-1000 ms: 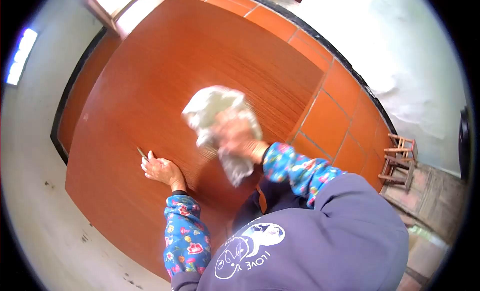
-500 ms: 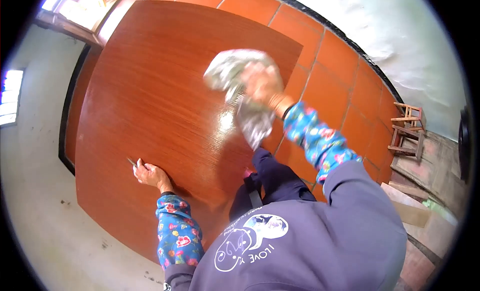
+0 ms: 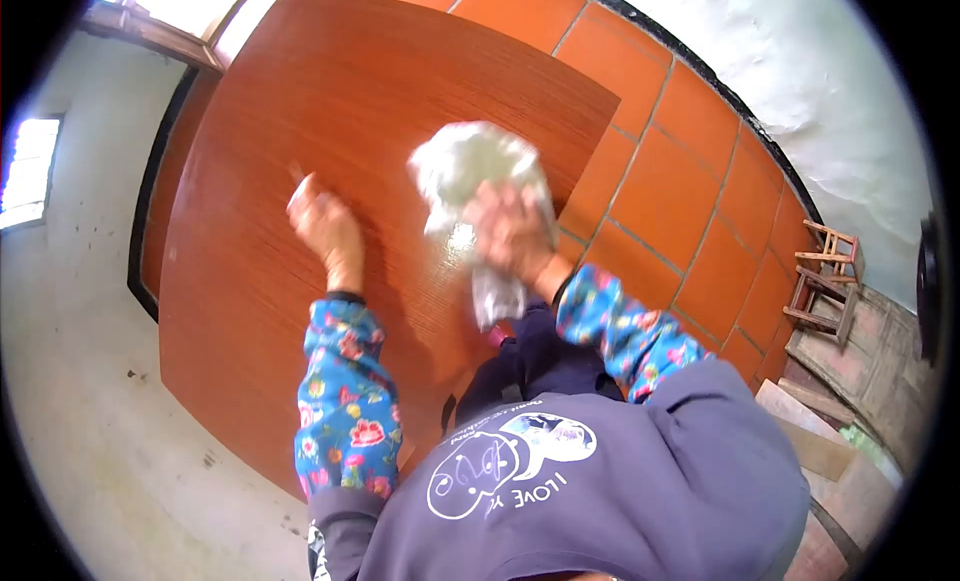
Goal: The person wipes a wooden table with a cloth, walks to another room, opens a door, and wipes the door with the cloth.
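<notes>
Left hand (image 3: 330, 231): moved farther across wood-grain surface (image 3: 250, 301), now about level with pale cloth (image 3: 465, 159); grip pinching slim, blurred item (image 3: 296, 170). Right hand (image 3: 512, 231): fingers over cloth, towards surface's right; grip's closure indeterminable.

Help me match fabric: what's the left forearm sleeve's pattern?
Blue sleeve with multicoloured flowers; best in head view.

A home's room, it seems. Floor tiles (image 3: 640, 206) surround the bench (image 3: 250, 281); small stools (image 3: 822, 306) stand beyond it.
</notes>
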Available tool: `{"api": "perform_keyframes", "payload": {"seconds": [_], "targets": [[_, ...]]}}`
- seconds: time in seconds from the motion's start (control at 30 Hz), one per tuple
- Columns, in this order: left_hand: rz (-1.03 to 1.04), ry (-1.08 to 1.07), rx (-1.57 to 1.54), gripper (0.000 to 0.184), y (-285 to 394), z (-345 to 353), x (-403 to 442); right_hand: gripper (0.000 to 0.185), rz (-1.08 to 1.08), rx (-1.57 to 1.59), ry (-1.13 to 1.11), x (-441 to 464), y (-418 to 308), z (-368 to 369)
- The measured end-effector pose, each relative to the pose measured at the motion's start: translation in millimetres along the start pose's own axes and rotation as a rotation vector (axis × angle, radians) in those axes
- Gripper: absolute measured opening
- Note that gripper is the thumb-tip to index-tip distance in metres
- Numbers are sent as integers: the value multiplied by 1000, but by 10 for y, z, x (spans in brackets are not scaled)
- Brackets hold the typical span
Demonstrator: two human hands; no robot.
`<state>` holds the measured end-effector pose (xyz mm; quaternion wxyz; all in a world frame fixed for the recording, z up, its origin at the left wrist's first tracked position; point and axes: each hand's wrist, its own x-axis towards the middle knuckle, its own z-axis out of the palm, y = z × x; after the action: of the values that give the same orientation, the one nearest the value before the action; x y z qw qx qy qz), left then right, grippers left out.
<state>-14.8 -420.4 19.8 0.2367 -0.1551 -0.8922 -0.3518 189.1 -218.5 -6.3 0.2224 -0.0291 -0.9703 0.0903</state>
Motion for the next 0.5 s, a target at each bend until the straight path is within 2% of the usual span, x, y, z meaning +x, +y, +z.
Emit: {"api": "perform_keyframes", "payload": {"seconds": [0.03, 0.07, 0.1, 0.17, 0.23, 0.27, 0.3, 0.37, 0.43, 0.5], "targets": [[52, -43, 5, 28, 259, 209, 106, 41, 0, 198, -136, -164, -287, -82], [179, -63, 56, 25, 333, 512, 167, 42, -74, 157, -204, -294, -530, -39], [77, -140, 76, 28, 574, 690, 170, 39, -131, 296, -242, -321, -689, -167], [27, -291, 225, 28, 741, 1134, 151, 30, -173, 475, -232, -465, -853, -90], [20, -361, 329, 26, 956, 1348, 61, 29, -183, 430, -309, -545, -797, -54], [21, -296, 316, 25, 1020, 1426, 29, 26, -212, 422, -353, -512, -763, -89], [-12, -334, 343, 28, 1033, 1557, 14, 26, -233, 369, -334, -510, -736, -86], [-38, -488, 286, 39, 1151, 1502, 35, 27, -201, 448, -360, -480, -710, -61], [-22, -442, 41, 52, 1190, 1322, -52, 32, -188, 448, -347, -409, -703, -100], [-53, -330, -54, 58, 1008, 1050, -51, 36, -219, 441, -347, -387, -687, -117]]}}
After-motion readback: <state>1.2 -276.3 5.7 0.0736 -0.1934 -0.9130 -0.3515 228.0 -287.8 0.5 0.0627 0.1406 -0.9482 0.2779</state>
